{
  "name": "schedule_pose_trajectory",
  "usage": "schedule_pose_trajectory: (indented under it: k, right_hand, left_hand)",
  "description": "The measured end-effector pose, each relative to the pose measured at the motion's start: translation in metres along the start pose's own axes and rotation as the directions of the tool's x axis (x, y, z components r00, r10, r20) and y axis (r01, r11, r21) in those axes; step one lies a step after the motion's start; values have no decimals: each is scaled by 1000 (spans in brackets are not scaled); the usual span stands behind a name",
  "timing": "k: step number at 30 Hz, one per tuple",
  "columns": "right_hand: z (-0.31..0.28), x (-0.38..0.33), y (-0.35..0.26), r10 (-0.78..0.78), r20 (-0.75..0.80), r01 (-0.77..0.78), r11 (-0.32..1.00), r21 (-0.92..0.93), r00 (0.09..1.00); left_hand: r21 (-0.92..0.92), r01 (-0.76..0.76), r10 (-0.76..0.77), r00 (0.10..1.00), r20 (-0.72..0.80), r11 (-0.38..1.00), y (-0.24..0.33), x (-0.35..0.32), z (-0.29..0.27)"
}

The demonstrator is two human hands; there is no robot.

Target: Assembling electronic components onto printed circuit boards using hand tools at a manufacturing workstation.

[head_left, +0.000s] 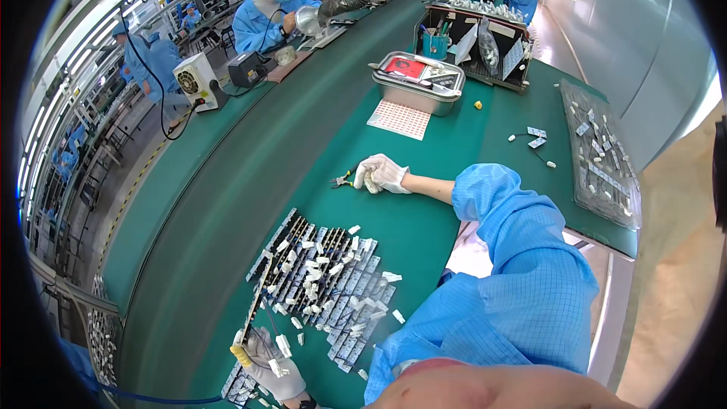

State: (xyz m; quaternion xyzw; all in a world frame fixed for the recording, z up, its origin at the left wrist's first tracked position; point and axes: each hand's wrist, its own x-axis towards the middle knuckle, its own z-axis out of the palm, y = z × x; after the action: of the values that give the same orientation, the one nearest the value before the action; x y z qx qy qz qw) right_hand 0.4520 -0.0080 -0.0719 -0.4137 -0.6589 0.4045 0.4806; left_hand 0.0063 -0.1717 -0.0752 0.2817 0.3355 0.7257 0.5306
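Pliers (pixel 343 181) jut left from the right hand (pixel 379 174), which is curled around their handles at the middle of the green counter (pixel 424 231). At the near left, the left hand (pixel 274 367) is pinched on the near end of a strip (pixel 254 309). Boards (pixel 356 289) with white connectors (pixel 312 288) lie just right of it; a tin (pixel 413 97) stands farther off.

R hand (pixel 382 174) fwd, curled; L hand (pixel 274 367) low.
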Motion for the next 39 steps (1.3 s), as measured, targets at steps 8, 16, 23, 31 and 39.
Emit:
schedule_pose_trajectory:
  k: [8, 16, 23, 31, 39]
  right_hand:
    - [7, 2, 9, 59, -49, -54, 994, 95, 997]
    - [8, 1, 4, 66, -47, -62, 996, 66, 997]
    - [7, -1, 8, 49, -31, -47, 996, 72, 998]
    - [3, -1, 0, 36, -48, -35, 999, 10, 998]
    - [33, -5, -46, -583, 227, 515, 392, -762, 780]
  left_hand:
    - [281, -177, 182, 983, 11, 943, -7, 1, -8]
    - [-71, -19, 17, 999, -35, 997, -2, 4, 10]
    - [-26, 26, -26, 1000, -11, 999, 0, 3, 9]
    - [-32, -61, 63, 993, 95, 998, -8, 6, 23]
    - [89, -1, 4, 1000, -28, 996, 4, 0, 30]
